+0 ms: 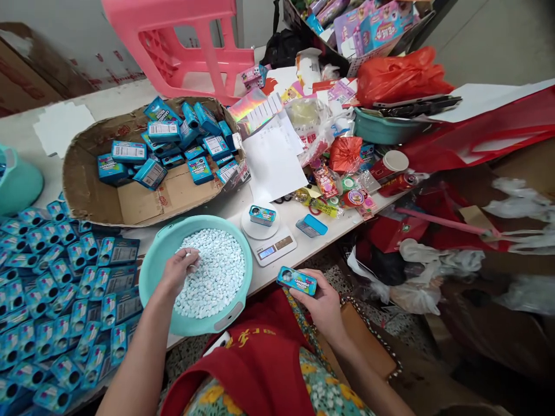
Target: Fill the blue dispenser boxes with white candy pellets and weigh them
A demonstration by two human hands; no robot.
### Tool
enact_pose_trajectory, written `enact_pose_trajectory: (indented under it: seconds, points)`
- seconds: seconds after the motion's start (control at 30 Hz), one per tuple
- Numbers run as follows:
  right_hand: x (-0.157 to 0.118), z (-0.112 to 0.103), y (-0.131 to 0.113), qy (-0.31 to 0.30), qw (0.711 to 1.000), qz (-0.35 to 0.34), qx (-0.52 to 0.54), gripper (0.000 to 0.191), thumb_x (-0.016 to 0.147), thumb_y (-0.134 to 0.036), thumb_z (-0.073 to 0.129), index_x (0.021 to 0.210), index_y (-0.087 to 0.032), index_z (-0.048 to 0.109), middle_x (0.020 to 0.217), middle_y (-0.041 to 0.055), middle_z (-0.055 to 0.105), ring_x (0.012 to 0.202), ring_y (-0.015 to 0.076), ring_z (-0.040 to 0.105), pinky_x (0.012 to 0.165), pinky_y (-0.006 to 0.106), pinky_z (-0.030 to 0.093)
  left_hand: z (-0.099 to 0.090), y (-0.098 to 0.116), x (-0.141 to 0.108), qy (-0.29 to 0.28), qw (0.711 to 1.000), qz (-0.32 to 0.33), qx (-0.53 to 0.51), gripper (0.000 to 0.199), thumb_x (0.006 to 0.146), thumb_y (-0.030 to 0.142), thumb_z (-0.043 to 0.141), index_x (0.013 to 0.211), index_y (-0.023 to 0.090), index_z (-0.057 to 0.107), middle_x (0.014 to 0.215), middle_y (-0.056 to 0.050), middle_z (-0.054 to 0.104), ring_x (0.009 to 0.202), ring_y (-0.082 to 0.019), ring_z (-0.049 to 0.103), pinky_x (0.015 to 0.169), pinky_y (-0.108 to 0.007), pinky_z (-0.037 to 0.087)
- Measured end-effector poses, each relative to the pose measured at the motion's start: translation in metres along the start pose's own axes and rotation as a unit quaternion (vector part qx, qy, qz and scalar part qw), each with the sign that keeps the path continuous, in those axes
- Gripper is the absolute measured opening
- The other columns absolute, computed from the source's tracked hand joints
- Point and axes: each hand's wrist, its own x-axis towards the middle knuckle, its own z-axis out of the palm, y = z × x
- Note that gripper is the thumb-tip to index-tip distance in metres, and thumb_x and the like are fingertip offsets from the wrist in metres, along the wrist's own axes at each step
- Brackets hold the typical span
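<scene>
Blue box in the right fingers, left fingers at the white pellets

The right fingers point(303, 297) are closed around a blue box point(297, 281), gripping its end. The left fingers point(191, 254) are bent nearly together at the white pellets point(214, 277) in a turquoise basin point(150, 303); I cannot tell whether they pinch any.

Just beyond the right fingers, a scale point(277, 249) on the pale worktop point(265, 279) bears 1 matching box point(262, 215), with 1 more box point(311, 225) lying to its right. Left of the left fingers, many blue boxes point(56, 300) crowd together; beyond those fingers, a cardboard tray point(169, 200) holds a jumble of others. Farther beyond are a pink plastic stool point(210, 58), white paper point(277, 164) and a red bag point(399, 75). Right of the right fingers and lower, plastic bags point(422, 292) lie heaped beside the worktop.
</scene>
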Motion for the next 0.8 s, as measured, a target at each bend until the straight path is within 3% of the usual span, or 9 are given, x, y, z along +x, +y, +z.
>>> enact_pose_trajectory:
  seconds: [0.1,0.2,0.37,0.5,0.57,0.7,0.73,0.8]
  points:
    - [0.004,-0.006,0.005,0.023,1.000,-0.002,0.001,0.034,0.070,-0.030,0.075,0.100,-0.022,0.063,0.102,0.0050,0.059,0.094,0.0214,0.059,0.083,0.035,0.049,0.011,0.003,0.003,-0.014,0.992,-0.040,-0.122,0.038,0.054,0.041,0.075,0.077,0.014,0.060,0.069,-0.002,0.056,0.057,-0.011,0.049,0.048,-0.019,0.033]
    - [0.008,-0.010,0.009,0.033,0.999,0.002,0.002,0.035,0.070,-0.032,0.075,0.101,-0.022,0.063,0.103,0.0046,0.060,0.094,0.0210,0.059,0.084,0.035,0.049,0.021,0.011,0.004,-0.047,0.996,-0.035,-0.063,0.040,0.058,0.042,0.073,0.082,0.013,0.061,0.065,0.001,0.053,0.052,-0.008,0.045,0.044,-0.018,0.030]
    - [0.015,-0.015,0.014,0.046,0.999,0.008,0.008,0.037,0.069,-0.033,0.076,0.101,-0.022,0.063,0.102,0.0047,0.061,0.091,0.0212,0.060,0.083,0.036,0.049,0.036,0.044,0.012,-0.068,0.995,0.042,0.068,0.030,0.067,0.043,0.066,0.077,0.015,0.060,0.057,0.003,0.048,0.050,-0.009,0.041,0.045,-0.020,0.029]
    - [0.023,-0.014,0.018,0.054,0.999,0.006,0.005,0.038,0.068,-0.035,0.076,0.100,-0.021,0.063,0.100,0.0048,0.061,0.090,0.0212,0.060,0.083,0.036,0.049,0.070,0.078,0.021,-0.068,0.975,0.154,0.144,0.029,0.079,0.046,0.053,0.078,0.018,0.060,0.055,0.003,0.046,0.049,-0.011,0.042,0.047,-0.022,0.029]
    - [0.028,-0.012,0.020,0.056,0.998,-0.002,-0.001,0.038,0.067,-0.036,0.076,0.099,-0.020,0.063,0.099,0.0047,0.062,0.089,0.0212,0.060,0.083,0.036,0.049,0.095,0.088,0.025,-0.074,0.930,0.234,0.272,0.027,0.083,0.044,0.051,0.090,0.021,0.062,0.057,0.002,0.051,0.054,-0.014,0.048,0.052,-0.023,0.032]
    - [0.042,-0.007,0.024,0.067,0.998,-0.006,-0.013,0.042,0.066,-0.040,0.075,0.101,-0.019,0.063,0.096,0.0051,0.064,0.089,0.0220,0.060,0.084,0.038,0.049,0.139,0.094,0.029,-0.066,0.768,0.310,0.557,0.025,0.087,0.030,0.048,0.110,0.025,0.059,0.074,-0.005,0.066,0.070,-0.021,0.061,0.059,-0.027,0.035]
    - [0.047,-0.005,0.025,0.072,0.997,-0.004,-0.016,0.045,0.066,-0.041,0.075,0.102,-0.018,0.063,0.096,0.0054,0.065,0.089,0.0222,0.060,0.084,0.039,0.048,0.145,0.094,0.029,-0.066,0.738,0.317,0.591,0.025,0.089,0.026,0.045,0.111,0.024,0.058,0.080,-0.008,0.068,0.074,-0.022,0.063,0.060,-0.028,0.036]
    - [0.057,0.001,0.027,0.081,0.997,-0.002,-0.018,0.050,0.063,-0.043,0.076,0.103,-0.017,0.063,0.094,0.0057,0.066,0.087,0.0223,0.060,0.085,0.040,0.048,0.152,0.095,0.029,-0.073,0.709,0.323,0.623,0.027,0.092,0.021,0.038,0.112,0.021,0.057,0.087,-0.011,0.069,0.080,-0.023,0.064,0.063,-0.029,0.038]
